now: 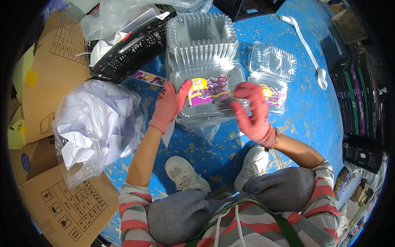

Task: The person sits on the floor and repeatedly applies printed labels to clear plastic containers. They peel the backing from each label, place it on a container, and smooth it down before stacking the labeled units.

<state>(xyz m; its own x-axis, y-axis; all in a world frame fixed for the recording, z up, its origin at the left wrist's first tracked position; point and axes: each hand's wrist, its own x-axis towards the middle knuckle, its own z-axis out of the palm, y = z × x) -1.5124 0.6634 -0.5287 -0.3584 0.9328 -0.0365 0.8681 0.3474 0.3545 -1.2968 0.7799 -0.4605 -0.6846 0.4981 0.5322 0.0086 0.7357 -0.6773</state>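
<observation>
A stack of clear plastic clamshell boxes (202, 58) stands in front of me on the blue floor. A grape label (213, 89) lies on the lid of the front box. My left hand (171, 103), in a pink glove, touches the label's left edge with the thumb; a strip of printed grape labels (148, 77) reaches up to this hand, and pale backing paper (168, 133) hangs below it. My right hand (253, 115), also gloved and slightly blurred, is raised just right of the label, fingers apart. Another open clamshell box (273, 61) with a grape label (272, 95) lies to the right.
A clear bag of white printed pieces (98, 123) and cardboard boxes (66, 203) are at left. A black crate (132, 51) leans behind them, another (247, 9) stands at the top. A white strip (305, 49) lies right, near stacked crates (355, 98).
</observation>
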